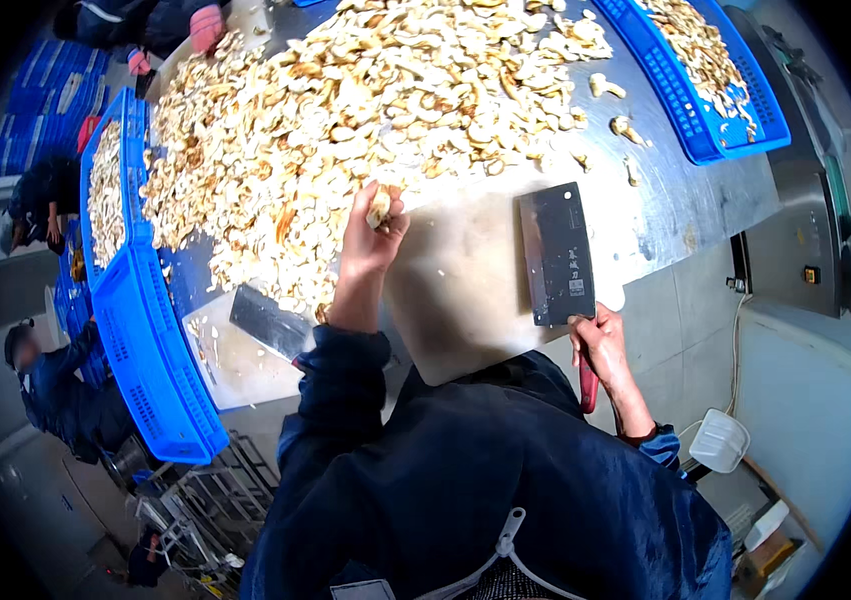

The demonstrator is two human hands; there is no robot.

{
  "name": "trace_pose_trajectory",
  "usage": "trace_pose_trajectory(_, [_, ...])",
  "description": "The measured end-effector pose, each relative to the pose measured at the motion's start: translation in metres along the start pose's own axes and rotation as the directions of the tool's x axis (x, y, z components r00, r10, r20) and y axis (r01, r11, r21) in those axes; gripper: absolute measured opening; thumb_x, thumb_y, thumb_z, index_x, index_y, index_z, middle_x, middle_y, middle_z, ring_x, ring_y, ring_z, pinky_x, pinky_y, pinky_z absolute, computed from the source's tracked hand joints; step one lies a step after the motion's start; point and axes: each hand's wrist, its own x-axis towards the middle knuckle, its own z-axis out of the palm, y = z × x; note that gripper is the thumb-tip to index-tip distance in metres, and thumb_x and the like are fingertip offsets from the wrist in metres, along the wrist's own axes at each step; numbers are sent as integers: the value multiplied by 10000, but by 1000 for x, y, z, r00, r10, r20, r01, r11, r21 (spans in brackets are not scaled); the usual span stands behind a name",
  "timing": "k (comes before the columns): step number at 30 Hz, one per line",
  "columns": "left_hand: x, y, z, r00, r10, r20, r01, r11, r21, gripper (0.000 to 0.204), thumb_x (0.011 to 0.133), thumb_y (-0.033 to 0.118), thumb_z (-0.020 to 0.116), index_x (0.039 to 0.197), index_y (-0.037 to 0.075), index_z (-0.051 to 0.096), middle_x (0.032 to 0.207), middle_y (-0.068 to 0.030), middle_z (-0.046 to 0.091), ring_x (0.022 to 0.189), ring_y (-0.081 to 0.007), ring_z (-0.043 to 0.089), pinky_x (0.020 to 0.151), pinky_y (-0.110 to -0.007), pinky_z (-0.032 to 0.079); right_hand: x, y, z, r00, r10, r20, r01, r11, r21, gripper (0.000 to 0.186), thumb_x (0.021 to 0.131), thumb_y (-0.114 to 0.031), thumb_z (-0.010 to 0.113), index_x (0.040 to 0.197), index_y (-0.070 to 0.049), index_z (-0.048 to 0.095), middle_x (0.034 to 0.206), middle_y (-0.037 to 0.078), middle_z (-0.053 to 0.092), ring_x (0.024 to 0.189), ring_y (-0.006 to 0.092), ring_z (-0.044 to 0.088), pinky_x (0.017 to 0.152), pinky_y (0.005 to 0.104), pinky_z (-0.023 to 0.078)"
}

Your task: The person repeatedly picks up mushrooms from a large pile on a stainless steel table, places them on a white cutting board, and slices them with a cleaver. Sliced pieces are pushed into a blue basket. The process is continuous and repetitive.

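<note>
My left hand [373, 232] is closed around a pale brown mushroom piece [379, 208] above the left edge of a white cutting board [445, 270]. In my right hand [600, 345] is a cleaver [557, 255] with a wide dark blade and a red handle. Its blade is over the board's right part, pointing away from me. Beyond the board spreads a large heap of pale mushroom pieces [365, 95] on the metal table. A few loose pieces lie to the right of the heap.
Left of me a second cleaver [270, 322] rests on another white board [245, 372]. Blue crates [155, 350] line the table's left side; another blue crate [685, 140] with mushroom pieces stands far right. Other people [65, 370] are at the left and far left.
</note>
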Motion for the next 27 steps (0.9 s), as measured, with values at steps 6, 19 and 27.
trace_pose_trajectory(6, [-3, -30, 31, 992, -14, 124, 36, 984, -173, 218, 917, 258, 552, 975, 48, 556, 849, -89, 580, 768, -181, 527, 689, -297, 437, -9, 9, -6, 1000, 22, -14, -21, 999, 32, 77, 859, -66, 567, 829, 4, 569, 524, 5, 495, 373, 107, 475, 367, 248, 393])
trace_pose_trajectory(19, [46, -38, 143, 969, 14, 245, 20, 991, -135, 252, 931, 245, 507, 1018, 23, 589, 955, -114, 604, 957, -244, 559, 901, -416, 466, 69, 52, -3, 980, 64, 189, -78, 994, 70, 122, 841, -77, 550, 734, -25, 525, 509, 26, 506, 362, 120, 476, 400, 263, 409])
trace_pose_trajectory(27, [160, -136, 440, 750, 51, 660, -397, 833, 387, 321, 980, 239, 499, 1258, 78, 503, 1134, -68, 598, 1028, -159, 582, 824, -400, 485, 93, 46, -24, 934, 93, 346, -89, 996, -28, 106, 851, -93, 574, 774, -21, 570, 505, 38, 513, 385, 127, 495, 383, 267, 405])
